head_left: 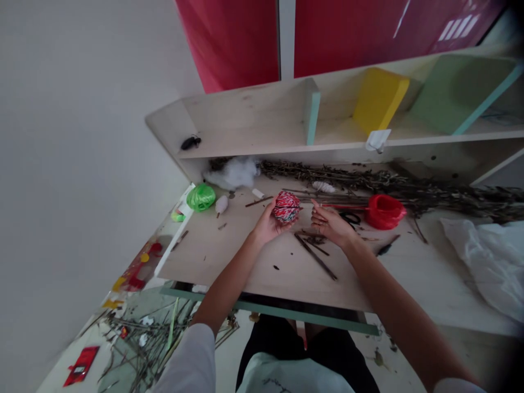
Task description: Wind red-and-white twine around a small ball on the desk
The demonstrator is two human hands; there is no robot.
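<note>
I have the left hand (268,225) cupped palm-up under a ball of red-and-white twine (286,207), its fingers curled part way round and plainly bearing the ball's weight over a pale wooden board (229,245). The right hand (329,226) is half open and seems to hold nothing, with its fingers (314,206) spread just beside the ball (at this angle, I can't tell whether they touch it). To the right of the ball, a roll of red plastic twine (385,212) sits beyond black-handled scissors (350,218), and a thin red length runs between the ball and that roll, though I can't tell whether it is strand or rod. A green raffia roll (200,197) lies to the ball's left, short dark twigs (315,254) lie just below it, and dried branches (368,180) stretch beyond it. From my remote seat, I judge the best handling to be seating the ball deep in the left palm, with the wrist low and steady so its wraps don't slide, and leaving the right fingers free, clear of the scissors and twigs.
</note>
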